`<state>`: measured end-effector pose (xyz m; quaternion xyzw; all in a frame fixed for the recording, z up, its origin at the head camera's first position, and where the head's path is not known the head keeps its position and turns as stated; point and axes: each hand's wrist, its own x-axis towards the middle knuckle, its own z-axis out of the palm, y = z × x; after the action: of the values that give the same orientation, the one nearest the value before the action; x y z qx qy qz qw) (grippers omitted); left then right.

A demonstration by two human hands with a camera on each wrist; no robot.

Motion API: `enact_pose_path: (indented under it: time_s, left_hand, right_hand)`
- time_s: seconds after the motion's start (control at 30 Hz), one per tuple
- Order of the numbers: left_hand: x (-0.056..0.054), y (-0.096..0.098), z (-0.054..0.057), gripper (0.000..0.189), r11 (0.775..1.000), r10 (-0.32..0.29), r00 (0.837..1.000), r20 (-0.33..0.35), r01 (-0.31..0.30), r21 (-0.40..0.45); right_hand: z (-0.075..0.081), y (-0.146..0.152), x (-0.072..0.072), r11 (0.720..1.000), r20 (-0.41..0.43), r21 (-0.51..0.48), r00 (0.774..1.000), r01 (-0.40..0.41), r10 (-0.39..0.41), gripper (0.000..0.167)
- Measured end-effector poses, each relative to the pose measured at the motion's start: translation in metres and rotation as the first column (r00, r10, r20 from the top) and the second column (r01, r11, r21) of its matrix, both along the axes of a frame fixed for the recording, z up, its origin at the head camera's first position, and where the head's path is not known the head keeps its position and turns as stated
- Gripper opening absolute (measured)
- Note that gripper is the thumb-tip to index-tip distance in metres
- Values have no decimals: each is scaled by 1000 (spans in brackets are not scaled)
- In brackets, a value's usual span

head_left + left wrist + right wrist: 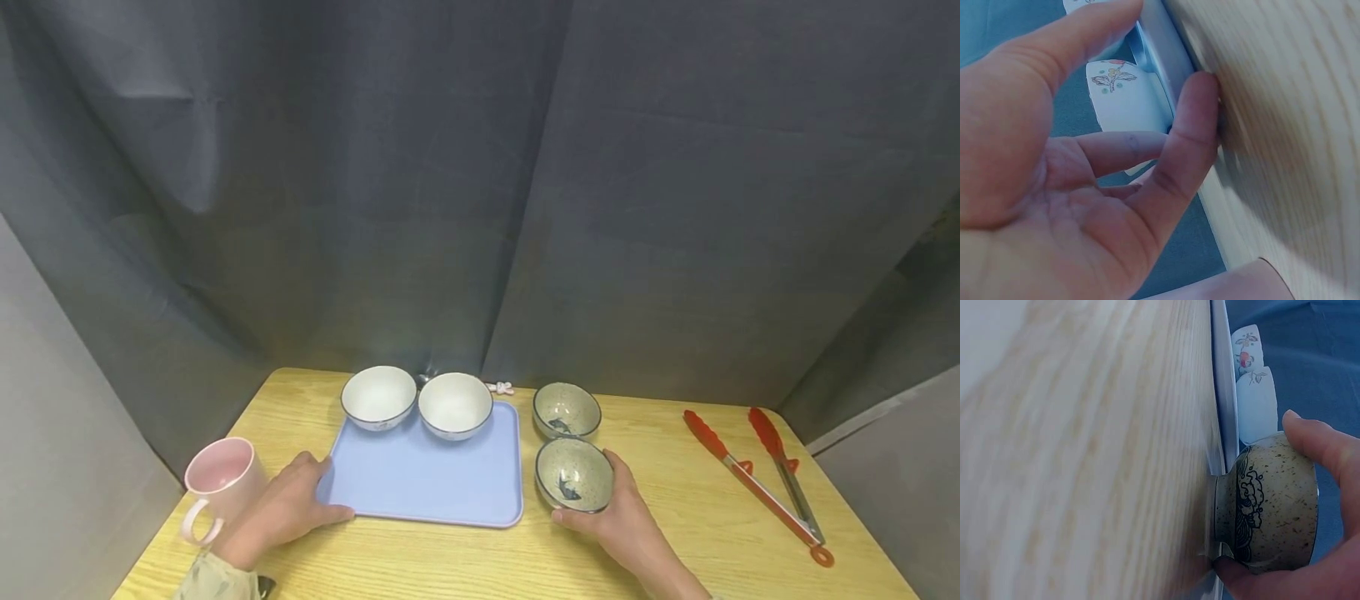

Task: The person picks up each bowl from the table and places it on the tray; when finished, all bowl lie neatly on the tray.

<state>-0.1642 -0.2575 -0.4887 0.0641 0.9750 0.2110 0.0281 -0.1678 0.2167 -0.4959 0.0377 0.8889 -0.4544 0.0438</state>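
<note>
My left hand (288, 504) holds the front left corner of a light blue tray (427, 492), thumb along the front edge and fingers at the left side; the left wrist view shows the fingertips right at the tray's rim. In the head view my right hand (626, 521) grips a speckled grey-green bowl (1279, 506) with a dark blue drawing, thumb at its near side and fingers around its right. Behind it a matching bowl (566, 404) stands close. Two white bowls (378, 396) with dark rims sit side by side at the tray's back edge.
A pink mug (225, 479) with a white handle stands beside my left forearm. Red-tipped tongs (780, 496) lie spread on the wooden table (660, 425) at the right. Behind the white bowls a small white rabbit-shaped piece (501, 388) shows. A dark grey curtain (420, 208) hangs behind.
</note>
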Motion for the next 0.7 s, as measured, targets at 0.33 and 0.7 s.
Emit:
enact_pose_path:
  time_s: [0.33,0.7]
  left_hand:
    - [0,0,-1,102,1000,11,1000,10,-11,21]
    - [1,-3,-5,99,999,14,1000,-25,-13,51]
  right_hand:
    - [9,-9,-2,1000,-41,0,999,-10,10,132]
    - [33,-74,-9,985,-125,-102,984,-139,126,130]
